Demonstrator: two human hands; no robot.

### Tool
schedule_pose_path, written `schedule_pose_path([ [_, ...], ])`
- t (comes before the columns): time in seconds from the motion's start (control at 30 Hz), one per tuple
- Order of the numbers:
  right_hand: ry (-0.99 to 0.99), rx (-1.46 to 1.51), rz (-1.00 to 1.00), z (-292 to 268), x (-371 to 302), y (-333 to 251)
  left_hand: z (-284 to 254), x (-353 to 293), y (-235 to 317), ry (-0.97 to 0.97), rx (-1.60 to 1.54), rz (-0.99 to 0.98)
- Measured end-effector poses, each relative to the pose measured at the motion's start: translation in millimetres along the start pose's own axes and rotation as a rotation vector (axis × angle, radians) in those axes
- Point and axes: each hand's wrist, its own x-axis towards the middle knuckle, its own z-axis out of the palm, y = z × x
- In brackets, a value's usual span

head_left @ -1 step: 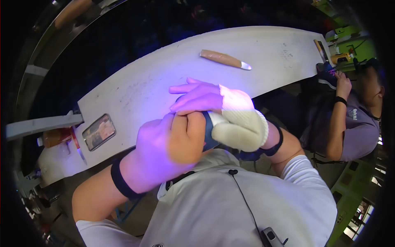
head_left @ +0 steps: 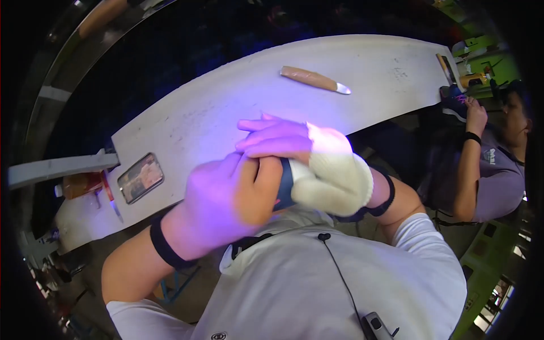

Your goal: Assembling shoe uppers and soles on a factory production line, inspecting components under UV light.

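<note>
Close to my body, both of my hands are around a dark blue shoe (head_left: 285, 190) with a white edge and a small pink mark; most of it is hidden. My bare left hand (head_left: 229, 190) grips it with the fingers curled. From the other side my right hand (head_left: 309, 153) clasps it, wearing a cream knit glove that leaves the fingertips bare. The right fingers stretch over the top, above the left knuckles, while the gloved thumb lies along the shoe's near side. Purple light falls on both hands.
On the white table (head_left: 204, 107) lies a knife (head_left: 311, 79) with a brown-wrapped handle. A phone (head_left: 140, 177) rests at the left, near a red-handled tool (head_left: 109, 187) and an amber bottle (head_left: 82, 186). At the right, a co-worker (head_left: 476, 164) holds a dark shoe (head_left: 453, 102).
The view has shifted slightly, so table items appear a little to the right. My right hand sits slightly lower in the picture; both hands keep hold of the shoe.
</note>
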Motion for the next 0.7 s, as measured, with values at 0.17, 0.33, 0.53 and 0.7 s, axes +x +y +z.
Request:
schedule_pose_path([
  [0.17, 0.168, -0.148, 0.114, 50.5, -12.7, 9.4, -30.4, -59.2, -35.6, -0.057, -0.595, -0.270],
  [0.33, 0.002, -0.282, 0.277, 78.0, 11.1, 35.5, 14.5, -97.8, 4.6, 0.313, -1.042, -0.900],
  [0.53, -0.188, -0.252, 0.048, 70.7, 10.7, 65.6, 33.6, -120.2, -5.4, 0.455, -0.956, -0.953],
  [0.7, 0.158, -0.754, -0.467, 8.4, 32.9, 23.4, 23.5, -112.9, 12.0, 0.868, -1.195, -0.600],
])
